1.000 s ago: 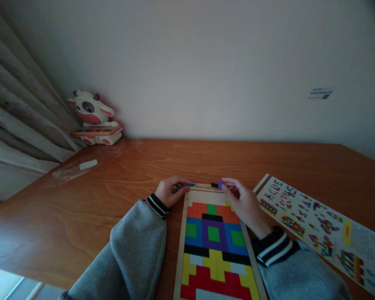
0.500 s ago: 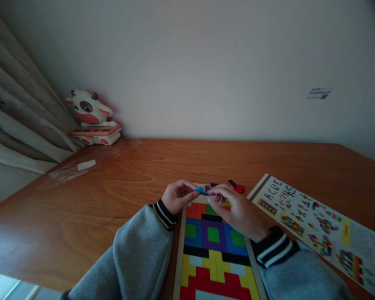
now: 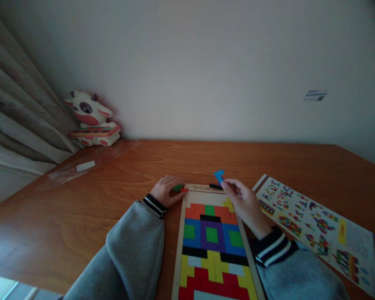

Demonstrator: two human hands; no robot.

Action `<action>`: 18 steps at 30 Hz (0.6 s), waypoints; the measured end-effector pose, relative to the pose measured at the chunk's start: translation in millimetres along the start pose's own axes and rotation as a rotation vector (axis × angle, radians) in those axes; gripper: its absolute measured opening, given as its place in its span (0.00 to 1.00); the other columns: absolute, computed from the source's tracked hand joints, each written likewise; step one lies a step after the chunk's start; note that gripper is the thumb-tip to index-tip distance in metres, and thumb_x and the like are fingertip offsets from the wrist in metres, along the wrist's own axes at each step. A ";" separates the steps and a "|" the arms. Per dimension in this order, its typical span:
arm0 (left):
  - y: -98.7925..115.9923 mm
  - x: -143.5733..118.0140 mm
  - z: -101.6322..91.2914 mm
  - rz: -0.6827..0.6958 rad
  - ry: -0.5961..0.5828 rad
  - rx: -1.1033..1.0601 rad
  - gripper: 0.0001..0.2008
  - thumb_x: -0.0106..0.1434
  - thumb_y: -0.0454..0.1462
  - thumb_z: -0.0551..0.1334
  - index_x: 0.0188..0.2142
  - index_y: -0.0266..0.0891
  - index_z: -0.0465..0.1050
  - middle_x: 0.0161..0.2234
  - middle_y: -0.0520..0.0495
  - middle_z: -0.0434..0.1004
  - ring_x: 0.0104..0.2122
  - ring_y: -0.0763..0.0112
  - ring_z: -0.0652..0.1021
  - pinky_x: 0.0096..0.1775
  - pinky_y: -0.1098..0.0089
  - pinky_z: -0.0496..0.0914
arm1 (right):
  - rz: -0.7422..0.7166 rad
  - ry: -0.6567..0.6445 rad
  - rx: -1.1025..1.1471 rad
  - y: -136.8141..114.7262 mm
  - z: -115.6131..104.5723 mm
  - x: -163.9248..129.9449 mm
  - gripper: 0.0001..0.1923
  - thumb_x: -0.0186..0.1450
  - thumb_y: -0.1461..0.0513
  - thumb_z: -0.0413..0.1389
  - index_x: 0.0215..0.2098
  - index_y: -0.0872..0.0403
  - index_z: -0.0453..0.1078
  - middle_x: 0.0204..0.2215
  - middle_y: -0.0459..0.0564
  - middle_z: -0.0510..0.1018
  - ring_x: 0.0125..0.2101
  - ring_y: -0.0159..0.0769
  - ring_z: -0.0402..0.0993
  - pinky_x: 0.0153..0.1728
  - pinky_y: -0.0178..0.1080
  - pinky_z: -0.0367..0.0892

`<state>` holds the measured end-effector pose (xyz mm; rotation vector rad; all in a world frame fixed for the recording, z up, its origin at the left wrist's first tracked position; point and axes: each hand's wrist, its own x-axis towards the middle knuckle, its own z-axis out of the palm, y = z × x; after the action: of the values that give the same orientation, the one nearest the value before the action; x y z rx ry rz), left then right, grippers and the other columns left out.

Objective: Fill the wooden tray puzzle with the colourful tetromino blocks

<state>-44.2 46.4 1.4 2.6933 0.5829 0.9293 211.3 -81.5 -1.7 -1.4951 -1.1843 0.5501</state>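
Note:
My right hand [image 3: 242,202] pinches an angular blue puzzle block [image 3: 219,175] between thumb and fingers, raised above the far right end of the puzzle board [image 3: 178,254]. At the board's far left corner lies my left hand [image 3: 166,191], its thumb and fingers apart around a green block [image 3: 177,188] and a red-orange block [image 3: 184,190]. A firm hold on either is not visible. Coloured blocks fill the near and middle board, with a yellow block [image 3: 228,204] at its upper right. By the far rim is a black block [image 3: 216,186], partly behind the blue one.
A printed pattern sheet [image 3: 318,225] lies to the right of the board. At the back left stands a cow toy with a keyboard [image 3: 93,121], near a curtain [image 3: 21,104]. Clear plastic with a white label [image 3: 85,166] lies on the wooden table [image 3: 128,166].
My hands have parted. The blue block has gone from between both hands to my right hand alone, and my left hand has moved left to the board's corner. The purple piece is out of sight.

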 end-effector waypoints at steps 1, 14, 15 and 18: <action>-4.8 -1.4 -1.5 0.002 -0.026 0.016 0.13 0.63 0.44 0.64 0.44 0.39 0.76 0.41 0.43 0.82 0.41 0.62 0.80 0.46 0.61 0.74 | 0.012 0.015 0.004 1.8 -1.1 1.4 0.19 0.65 0.47 0.56 0.42 0.53 0.73 0.38 0.53 0.82 0.40 0.43 0.77 0.42 0.44 0.71; -10.1 -5.7 0.2 0.016 -0.023 -0.016 0.10 0.64 0.39 0.62 0.44 0.40 0.78 0.41 0.43 0.83 0.41 0.64 0.82 0.45 0.64 0.76 | -0.085 0.024 -0.251 4.6 -24.4 11.4 0.15 0.65 0.50 0.54 0.40 0.50 0.74 0.37 0.53 0.84 0.37 0.44 0.81 0.39 0.46 0.73; -9.9 -5.8 0.5 0.018 -0.024 -0.013 0.10 0.64 0.39 0.62 0.44 0.40 0.78 0.41 0.43 0.83 0.40 0.64 0.82 0.45 0.64 0.76 | -0.088 0.021 -0.262 5.5 -24.8 11.8 0.14 0.65 0.50 0.54 0.40 0.50 0.74 0.37 0.53 0.84 0.37 0.44 0.81 0.40 0.46 0.73; -9.2 -5.8 1.2 0.025 -0.034 0.009 0.12 0.64 0.38 0.62 0.45 0.39 0.77 0.42 0.43 0.82 0.41 0.63 0.81 0.45 0.63 0.76 | -0.087 0.023 -0.293 9.1 -26.4 13.6 0.14 0.66 0.51 0.54 0.39 0.51 0.74 0.36 0.52 0.84 0.36 0.44 0.81 0.39 0.46 0.74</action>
<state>-50.3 52.0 -5.8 2.7253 0.5490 0.8872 242.3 -80.7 1.1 -1.6804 -1.3481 0.3080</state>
